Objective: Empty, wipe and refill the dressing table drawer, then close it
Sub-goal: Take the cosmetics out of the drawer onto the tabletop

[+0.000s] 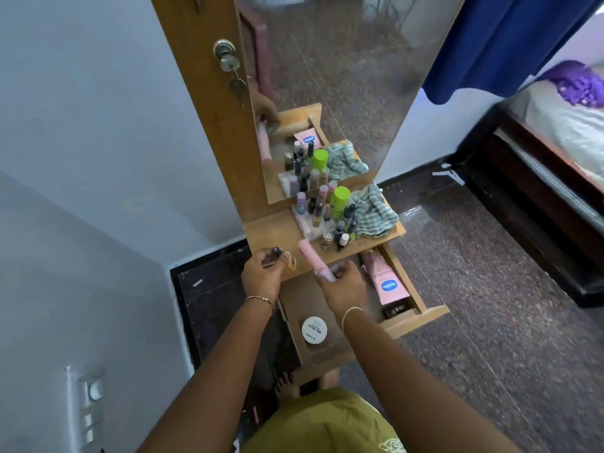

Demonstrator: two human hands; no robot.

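Head: drawer (pixel 434 313) w/ Vaseline tube (pixel 387 286), white jar (pixel 314 330); hands (pixel 265 273) clutch bottles.

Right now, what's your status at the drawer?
Left hand holds small bottle; right hand holds pink tube. Drawer open, lotion tube and white jar inside. Nothing blocking.

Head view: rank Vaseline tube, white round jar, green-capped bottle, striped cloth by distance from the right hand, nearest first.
From the right hand:
1. Vaseline tube, in the drawer, just right of it.
2. White round jar, in the drawer, below it.
3. Green-capped bottle, on the shelf.
4. Striped cloth, shelf's right end.
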